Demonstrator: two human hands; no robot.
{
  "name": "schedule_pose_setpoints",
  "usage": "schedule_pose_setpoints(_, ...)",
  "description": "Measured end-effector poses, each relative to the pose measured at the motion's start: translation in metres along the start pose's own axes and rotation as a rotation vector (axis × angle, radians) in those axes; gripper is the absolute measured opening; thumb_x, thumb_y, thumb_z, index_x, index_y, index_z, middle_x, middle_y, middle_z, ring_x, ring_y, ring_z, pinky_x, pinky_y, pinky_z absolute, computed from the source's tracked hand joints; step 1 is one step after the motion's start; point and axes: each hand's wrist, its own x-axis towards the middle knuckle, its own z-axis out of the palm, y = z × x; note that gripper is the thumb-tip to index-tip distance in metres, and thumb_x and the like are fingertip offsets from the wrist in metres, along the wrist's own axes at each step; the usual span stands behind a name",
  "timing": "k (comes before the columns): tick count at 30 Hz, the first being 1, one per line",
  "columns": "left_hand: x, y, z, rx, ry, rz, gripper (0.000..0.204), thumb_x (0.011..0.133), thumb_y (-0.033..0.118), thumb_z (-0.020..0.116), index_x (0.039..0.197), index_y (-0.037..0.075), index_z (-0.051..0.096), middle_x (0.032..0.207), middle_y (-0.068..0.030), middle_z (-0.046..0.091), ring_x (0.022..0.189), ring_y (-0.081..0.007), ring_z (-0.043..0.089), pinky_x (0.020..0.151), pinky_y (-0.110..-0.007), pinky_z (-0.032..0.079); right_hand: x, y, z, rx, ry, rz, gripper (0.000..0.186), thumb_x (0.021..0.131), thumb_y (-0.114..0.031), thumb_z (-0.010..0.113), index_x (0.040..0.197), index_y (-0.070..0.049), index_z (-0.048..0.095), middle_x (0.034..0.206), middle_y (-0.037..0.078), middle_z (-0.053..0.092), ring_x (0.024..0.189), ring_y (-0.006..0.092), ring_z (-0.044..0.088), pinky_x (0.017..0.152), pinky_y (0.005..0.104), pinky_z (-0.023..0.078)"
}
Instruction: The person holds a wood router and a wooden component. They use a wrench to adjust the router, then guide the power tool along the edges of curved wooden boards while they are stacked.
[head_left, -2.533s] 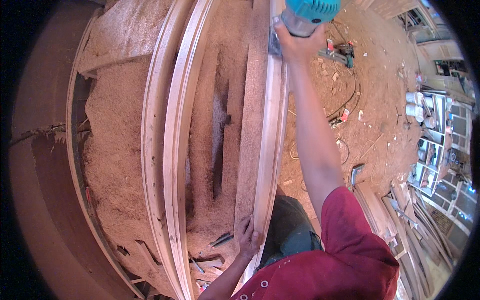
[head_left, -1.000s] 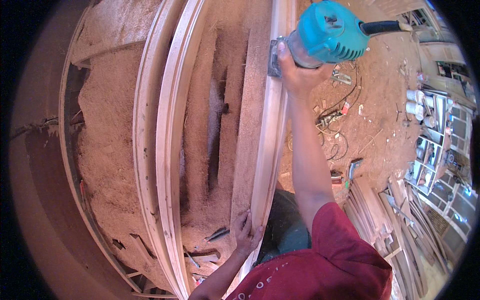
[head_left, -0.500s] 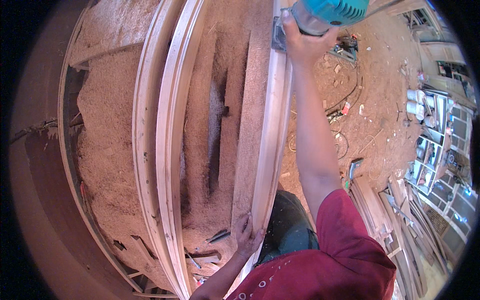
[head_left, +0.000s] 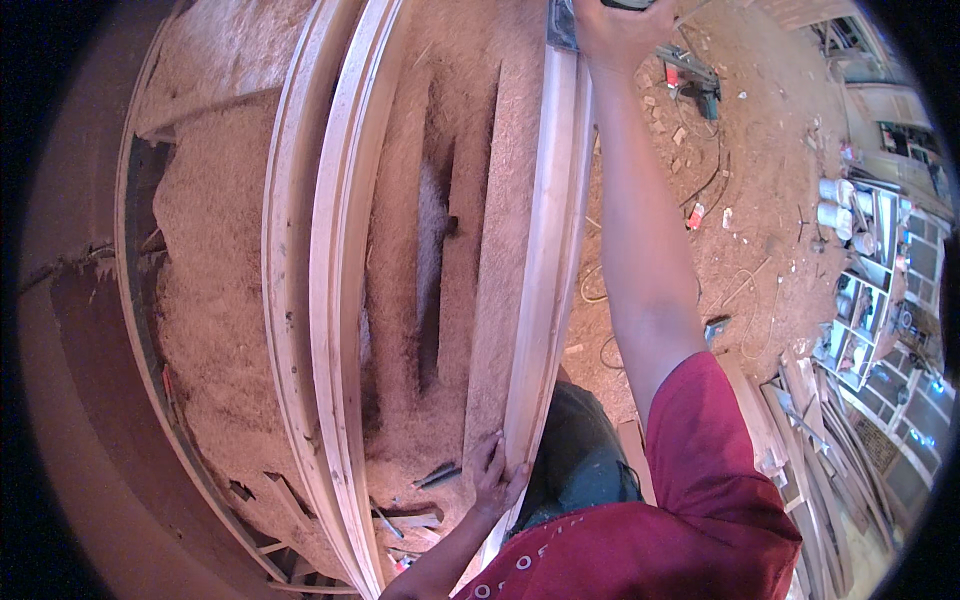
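A long pale wooden strip [head_left: 548,250] lies along the right edge of a sawdust-covered workbench [head_left: 210,250]. My left hand [head_left: 492,478] rests flat on the near end of this strip, fingers spread. My right arm stretches far forward, and my right hand [head_left: 615,28] grips a power tool at the strip's far end. Only a dark sliver of the tool [head_left: 632,4] and its grey base [head_left: 560,25] show at the top edge. Two more pale curved-looking wooden strips [head_left: 330,260] lie side by side across the middle of the bench.
Thick sawdust covers the bench, with small offcuts [head_left: 415,520] near my left hand. To the right, the dirt floor [head_left: 760,230] holds cables, scraps and another tool [head_left: 690,75]. Framed wooden pieces [head_left: 870,300] and stacked boards [head_left: 810,420] stand at the far right.
My right hand has pushed the teal power tool farther along the strip, so it has nearly left the top of the view. My left hand stays at the near end.
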Motion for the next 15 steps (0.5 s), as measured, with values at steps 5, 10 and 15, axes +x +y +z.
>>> schedule_pose_setpoints(5, -0.004, -0.002, 0.002, 0.007, 0.010, -0.018, 0.062, 0.080, 0.018, 0.077, 0.132, -0.004, 0.054, 0.128, -0.0249, 0.054, 0.116, -0.0406, 0.053, 0.099, -0.049, 0.043, 0.020, 0.006, 0.014, 0.034, -0.074, -0.010, 0.060, 0.066, -0.026, 0.083, 0.114, 0.000, 0.060, 0.098, 0.018, 0.070, 0.091, 0.0313, 0.069, 0.082, 0.0413, 0.054)
schedule_pose_setpoints(10, -0.003, -0.006, 0.003, 0.024, 0.010, 0.040, 0.061, 0.080, 0.018, 0.076, 0.132, -0.006, 0.053, 0.130, -0.0254, 0.052, 0.118, -0.0415, 0.052, 0.100, -0.050, 0.042, 0.043, 0.008, 0.023, -0.057, -0.063, 0.052, 0.061, 0.068, -0.028, 0.082, 0.118, -0.002, 0.059, 0.102, 0.018, 0.069, 0.095, 0.0319, 0.069, 0.084, 0.0403, 0.054)
schedule_pose_setpoints(15, 0.001, -0.001, -0.001, 0.065, -0.005, 0.024, 0.060, 0.084, 0.019, 0.071, 0.135, -0.007, 0.051, 0.131, -0.0268, 0.051, 0.120, -0.0421, 0.050, 0.103, -0.050, 0.041, 0.023, -0.004, 0.007, -0.059, -0.064, 0.060, 0.062, 0.070, -0.025, 0.082, 0.121, -0.002, 0.056, 0.103, 0.015, 0.068, 0.092, 0.0290, 0.067, 0.085, 0.0388, 0.053)
